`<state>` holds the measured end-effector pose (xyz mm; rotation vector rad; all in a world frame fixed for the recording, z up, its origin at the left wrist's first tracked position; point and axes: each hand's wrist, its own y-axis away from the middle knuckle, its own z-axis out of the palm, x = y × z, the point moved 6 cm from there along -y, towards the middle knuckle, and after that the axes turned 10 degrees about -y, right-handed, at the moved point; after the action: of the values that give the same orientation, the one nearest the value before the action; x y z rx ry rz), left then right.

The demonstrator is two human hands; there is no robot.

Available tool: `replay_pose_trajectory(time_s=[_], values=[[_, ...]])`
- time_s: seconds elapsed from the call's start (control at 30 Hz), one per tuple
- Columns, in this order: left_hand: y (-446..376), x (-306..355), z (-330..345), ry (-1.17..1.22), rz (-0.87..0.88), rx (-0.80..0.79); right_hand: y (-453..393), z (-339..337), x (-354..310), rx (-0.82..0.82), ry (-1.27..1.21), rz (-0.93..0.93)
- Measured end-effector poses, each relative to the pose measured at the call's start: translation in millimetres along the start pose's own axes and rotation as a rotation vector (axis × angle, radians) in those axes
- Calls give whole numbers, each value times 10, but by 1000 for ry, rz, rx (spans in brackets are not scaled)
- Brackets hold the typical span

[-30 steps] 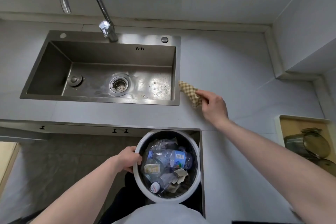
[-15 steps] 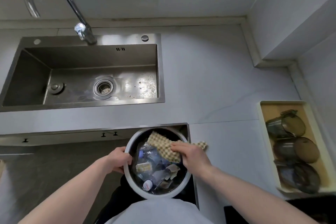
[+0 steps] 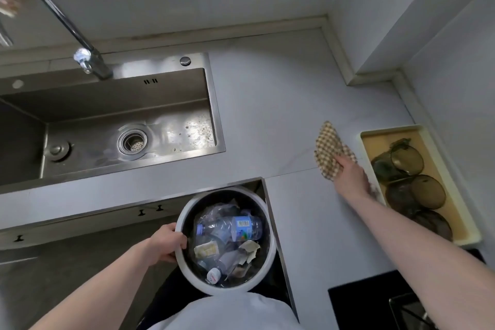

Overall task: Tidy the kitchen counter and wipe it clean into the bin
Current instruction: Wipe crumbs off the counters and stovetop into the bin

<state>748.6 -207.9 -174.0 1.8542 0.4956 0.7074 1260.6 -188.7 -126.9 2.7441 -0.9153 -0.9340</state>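
Observation:
A round white bin [image 3: 270,260] sits just below the counter's front edge, with plastic bottles and scraps of paper inside. My left hand [image 3: 166,244] grips its left rim, thumb over the edge. A brown checked cloth [image 3: 327,150] lies on the grey counter [image 3: 267,104] at the right. My right hand [image 3: 349,178] presses down on the cloth's near end, beside the tray.
A steel sink [image 3: 107,120] with a curved tap [image 3: 88,61] fills the left. A cream tray [image 3: 466,236] with three smoked-glass cups lies along the right wall. A black hob [image 3: 361,305] is at the lower right. Walls close the back and right.
My right hand has carried the cloth from over the bin's rim out to the right side of the counter next to the tray. The left hand stays on the bin.

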Motion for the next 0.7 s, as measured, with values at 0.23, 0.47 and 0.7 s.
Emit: replay_pose_trajectory(time_s=[0.23,0.47,0.7], values=[[-95,84,-38,-48,21,-11,653,552,-49,190,-150,65],[-206,176,-63,-152,55,-54,1635,1124,-570,62,-201,8],[-283,211,-161,-308,126,-90,2704,1814,-1175,-96,-406,112]])
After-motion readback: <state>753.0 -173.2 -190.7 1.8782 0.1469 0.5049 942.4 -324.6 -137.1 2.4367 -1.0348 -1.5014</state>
